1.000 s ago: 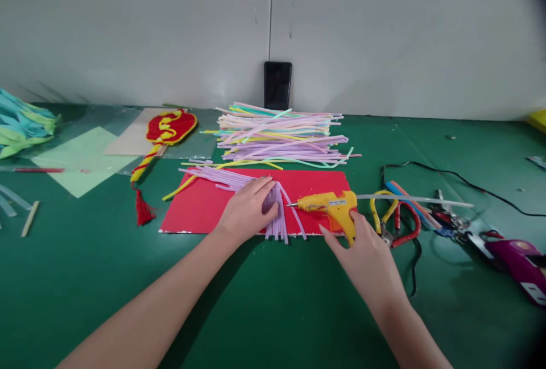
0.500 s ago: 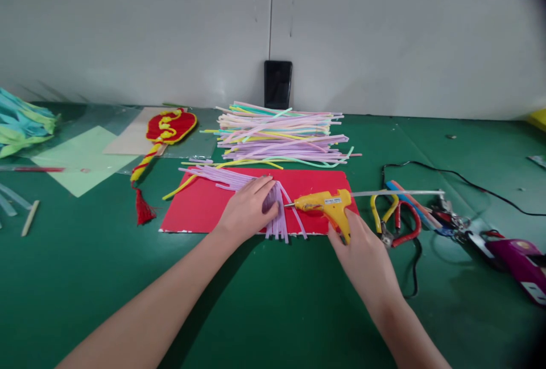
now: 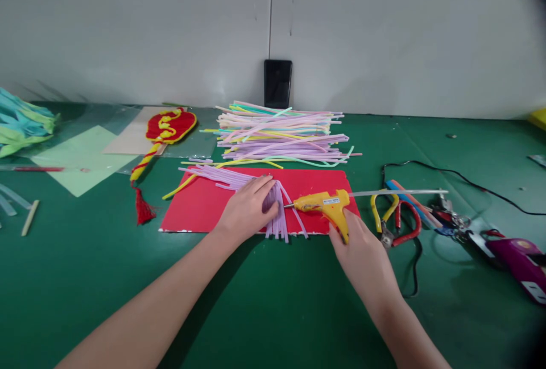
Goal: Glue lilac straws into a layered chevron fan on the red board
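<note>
My right hand [image 3: 362, 247] is wrapped round the handle of a yellow hot glue gun [image 3: 324, 203]. A long clear glue stick [image 3: 396, 192] juts from its back. The metal nozzle points left, at a bunch of purple pipe cleaners [image 3: 279, 224] bent over on a red board [image 3: 196, 207]. My left hand [image 3: 249, 207] lies over the bend with its fingers closed on the bunch, thumb close to the nozzle. One pipe cleaner slants off to the right under the gun. The part beneath my left palm is hidden.
Behind the board lies a pile of coloured pipe cleaners [image 3: 281, 136], with a phone [image 3: 277, 83] leaning on the wall. Yellow-and-red pliers [image 3: 388, 238], a black cord [image 3: 460, 173] and a purple tool [image 3: 516, 258] lie right. A red-and-yellow fan-shaped ornament [image 3: 172, 127] lies left.
The glue gun has shifted very slightly left, and its glue stick reaches a little farther right. My left hand and the purple bunch have stayed in place.
</note>
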Tool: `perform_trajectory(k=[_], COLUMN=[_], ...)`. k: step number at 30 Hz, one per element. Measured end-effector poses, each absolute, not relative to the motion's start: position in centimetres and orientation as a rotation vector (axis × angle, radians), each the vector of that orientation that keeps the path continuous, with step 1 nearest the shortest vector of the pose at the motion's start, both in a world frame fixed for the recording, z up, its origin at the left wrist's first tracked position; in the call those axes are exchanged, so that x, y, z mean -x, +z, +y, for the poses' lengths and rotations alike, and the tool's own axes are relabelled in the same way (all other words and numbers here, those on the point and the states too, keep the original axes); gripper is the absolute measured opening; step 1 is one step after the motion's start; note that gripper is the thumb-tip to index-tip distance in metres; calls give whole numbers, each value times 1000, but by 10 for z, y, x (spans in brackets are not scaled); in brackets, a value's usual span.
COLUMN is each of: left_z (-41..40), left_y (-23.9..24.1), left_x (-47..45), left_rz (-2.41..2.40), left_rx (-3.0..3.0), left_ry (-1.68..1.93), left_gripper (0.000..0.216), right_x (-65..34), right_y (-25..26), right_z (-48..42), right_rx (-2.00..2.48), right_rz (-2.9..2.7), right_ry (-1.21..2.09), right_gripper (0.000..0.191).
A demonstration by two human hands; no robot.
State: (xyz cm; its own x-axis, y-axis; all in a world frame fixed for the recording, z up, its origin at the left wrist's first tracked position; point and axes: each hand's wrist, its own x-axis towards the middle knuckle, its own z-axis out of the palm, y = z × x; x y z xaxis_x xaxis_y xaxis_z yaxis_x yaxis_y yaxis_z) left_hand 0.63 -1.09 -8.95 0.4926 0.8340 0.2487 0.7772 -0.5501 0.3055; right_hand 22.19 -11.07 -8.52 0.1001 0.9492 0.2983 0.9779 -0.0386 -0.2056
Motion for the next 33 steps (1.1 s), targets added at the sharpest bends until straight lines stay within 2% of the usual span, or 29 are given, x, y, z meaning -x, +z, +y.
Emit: perform_trajectory(k=[33], left_z=[-11], left_y=[-87], left_x=[-7], left_rz=[1420], left_rx=[-2539], left_ry=[517], left_gripper=[49], right_x=[-228], right_y=[-92], right_z=[-131], right_rx=[1971], right_rz=[-1876], right_ry=[-75], right_gripper=[34])
